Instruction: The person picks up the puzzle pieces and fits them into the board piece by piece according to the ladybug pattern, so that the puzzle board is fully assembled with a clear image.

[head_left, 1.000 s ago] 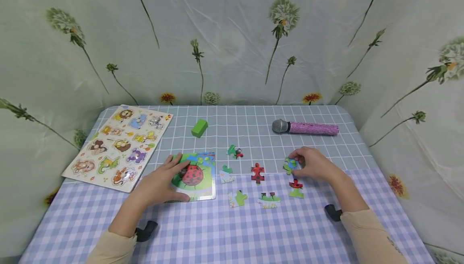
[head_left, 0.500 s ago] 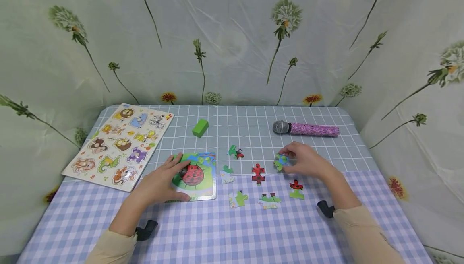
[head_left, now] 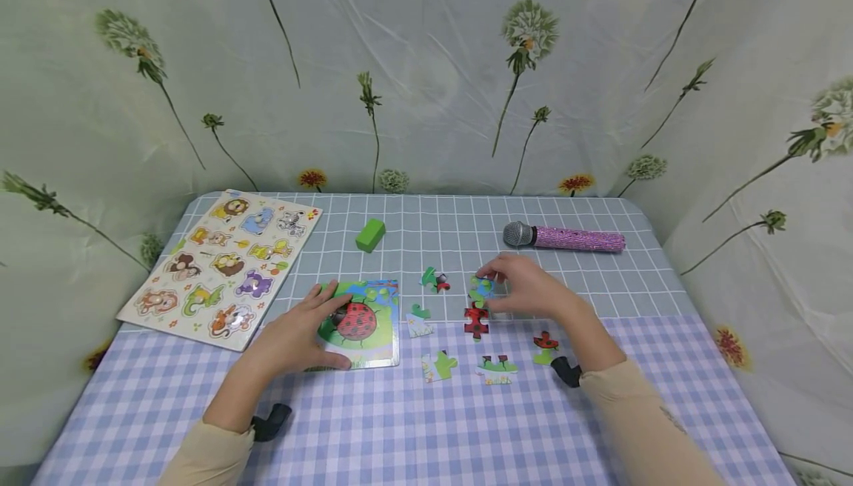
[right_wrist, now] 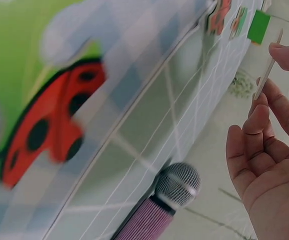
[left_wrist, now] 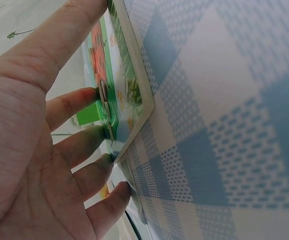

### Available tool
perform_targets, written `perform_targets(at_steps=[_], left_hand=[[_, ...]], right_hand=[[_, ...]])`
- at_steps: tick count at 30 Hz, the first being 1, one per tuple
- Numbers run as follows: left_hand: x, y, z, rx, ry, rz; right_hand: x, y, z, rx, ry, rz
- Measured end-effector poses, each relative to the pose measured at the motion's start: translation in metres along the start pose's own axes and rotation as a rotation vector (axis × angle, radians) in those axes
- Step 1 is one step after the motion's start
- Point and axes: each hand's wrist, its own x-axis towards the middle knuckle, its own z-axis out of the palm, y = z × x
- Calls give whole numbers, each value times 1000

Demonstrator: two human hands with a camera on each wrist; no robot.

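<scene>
My left hand (head_left: 291, 338) lies with spread fingers on the ladybug puzzle board (head_left: 380, 349); in the left wrist view its fingertips touch the board's edge and face. A blue-and-green puzzle piece (head_left: 480, 291) is pinched between thumb and fingers of my right hand (head_left: 529, 290), edge-on in the right wrist view and off the table. Just below it in the head view lies a red spotted puzzle piece (head_left: 476, 323). Around it are a green-and-red piece (head_left: 435, 280), a green-and-white piece (head_left: 419, 321), a flowered corner piece (head_left: 438, 367), a grass-edge piece (head_left: 497, 370) and a red-and-green piece (head_left: 546, 345).
An animal puzzle board (head_left: 223, 267) lies at the left. Behind the loose pieces are a green block (head_left: 370, 235) and a pink glittery microphone (head_left: 566, 237). The table bears a grey grid cloth and a blue checked cloth (head_left: 400, 434). A dandelion-print curtain stands behind.
My right hand has carried the blue-and-green piece leftward, from the right side to just above the red spotted piece. The left hand stays on the ladybug board.
</scene>
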Motion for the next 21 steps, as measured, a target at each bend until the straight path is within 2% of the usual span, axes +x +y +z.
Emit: perform_targets(at_steps=[21], left_hand=[[0, -1, 1, -22, 9, 17]], right_hand=[[56, -49, 24, 4, -86, -104]])
